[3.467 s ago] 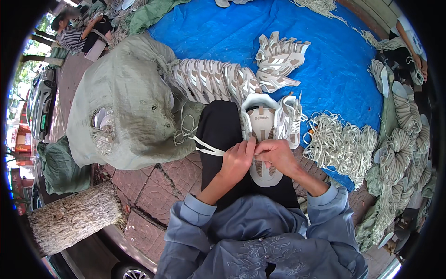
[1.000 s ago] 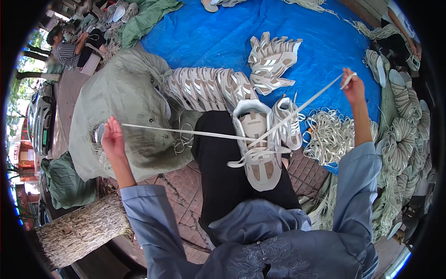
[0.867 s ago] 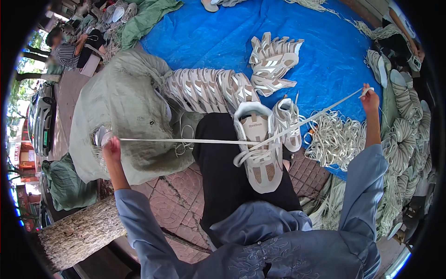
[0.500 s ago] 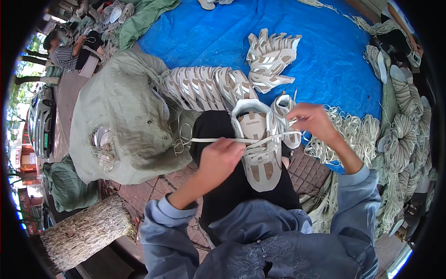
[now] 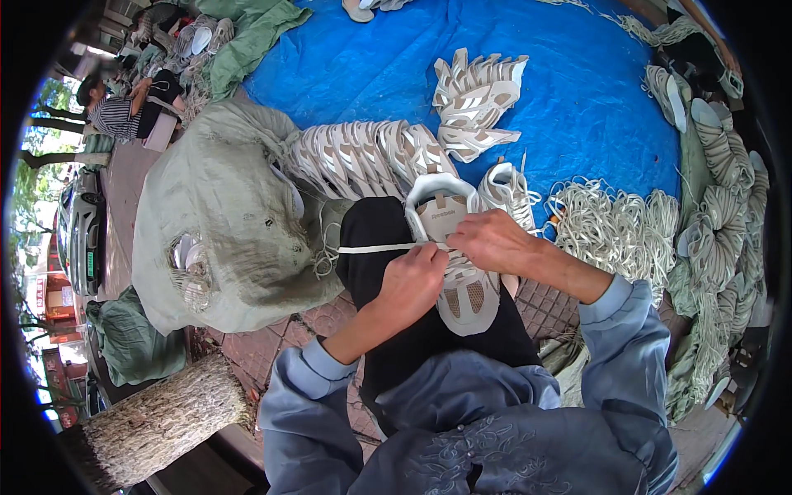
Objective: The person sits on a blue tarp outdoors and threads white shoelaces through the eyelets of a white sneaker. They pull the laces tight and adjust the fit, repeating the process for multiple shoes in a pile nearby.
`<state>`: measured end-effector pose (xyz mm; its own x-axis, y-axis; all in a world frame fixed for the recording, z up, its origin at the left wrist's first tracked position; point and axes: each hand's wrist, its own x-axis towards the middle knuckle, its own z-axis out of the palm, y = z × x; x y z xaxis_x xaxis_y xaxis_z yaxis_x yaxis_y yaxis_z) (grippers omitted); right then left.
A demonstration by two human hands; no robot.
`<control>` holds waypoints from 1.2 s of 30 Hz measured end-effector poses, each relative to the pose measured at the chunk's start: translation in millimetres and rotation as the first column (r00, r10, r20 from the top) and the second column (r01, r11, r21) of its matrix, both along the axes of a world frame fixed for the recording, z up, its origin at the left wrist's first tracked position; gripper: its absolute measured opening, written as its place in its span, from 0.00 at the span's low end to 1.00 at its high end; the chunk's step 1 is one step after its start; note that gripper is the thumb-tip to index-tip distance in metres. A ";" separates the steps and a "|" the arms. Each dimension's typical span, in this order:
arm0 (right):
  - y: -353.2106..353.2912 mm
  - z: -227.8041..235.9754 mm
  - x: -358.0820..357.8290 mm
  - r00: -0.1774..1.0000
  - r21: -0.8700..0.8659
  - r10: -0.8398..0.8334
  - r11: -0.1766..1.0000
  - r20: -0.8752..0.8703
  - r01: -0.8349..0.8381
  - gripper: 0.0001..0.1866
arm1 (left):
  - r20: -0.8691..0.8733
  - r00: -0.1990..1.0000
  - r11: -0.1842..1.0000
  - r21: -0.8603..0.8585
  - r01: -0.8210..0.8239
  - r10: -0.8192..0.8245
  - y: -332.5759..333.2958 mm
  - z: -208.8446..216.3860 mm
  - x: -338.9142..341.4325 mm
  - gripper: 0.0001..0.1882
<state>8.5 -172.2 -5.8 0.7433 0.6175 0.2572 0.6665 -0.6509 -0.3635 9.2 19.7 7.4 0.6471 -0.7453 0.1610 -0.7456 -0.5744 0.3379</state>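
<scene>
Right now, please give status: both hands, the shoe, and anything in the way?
Left hand grip shut on white lace. Right hand on lace at white shoe on lap. Second shoe beside it; nothing blocking.

Bright, even daylight (edges bend, black rim).

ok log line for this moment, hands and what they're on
left hand: pinches white lace | right hand: on white shoe on lap | lace runs out left | loose laces pile at right
</scene>
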 end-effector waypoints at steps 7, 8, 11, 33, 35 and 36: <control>-3.4 -4.0 3.4 0.997 0.124 -0.006 0.992 -0.080 0.016 0.06 | 0.058 0.998 0.981 0.187 -0.041 0.031 0.6 -0.2 -4.2 0.08; -3.2 -3.2 3.7 0.997 0.161 -0.023 0.986 -0.069 0.034 0.07 | 0.020 1.000 0.983 0.182 -0.028 0.024 2.1 0.6 -2.1 0.08; -4.6 -0.1 4.9 0.998 0.177 -0.027 0.984 -0.049 0.036 0.07 | -0.044 0.999 0.998 0.070 0.000 0.003 5.5 3.2 1.5 0.08; -93.4 -8.9 15.3 0.943 -0.411 -0.319 0.850 0.097 0.330 0.05 | 0.085 0.995 0.984 -0.173 -0.042 0.057 -1.4 1.8 14.0 0.10; -76.7 -3.3 -0.2 0.956 0.149 -0.270 0.947 -0.113 0.285 0.05 | 0.097 0.995 0.999 -0.028 -0.036 0.039 -4.2 3.4 14.9 0.11; -61.9 -0.5 -7.8 0.976 0.203 -0.145 0.963 -0.165 0.177 0.04 | 0.042 0.999 0.999 0.049 -0.012 0.009 -5.1 3.9 17.5 0.09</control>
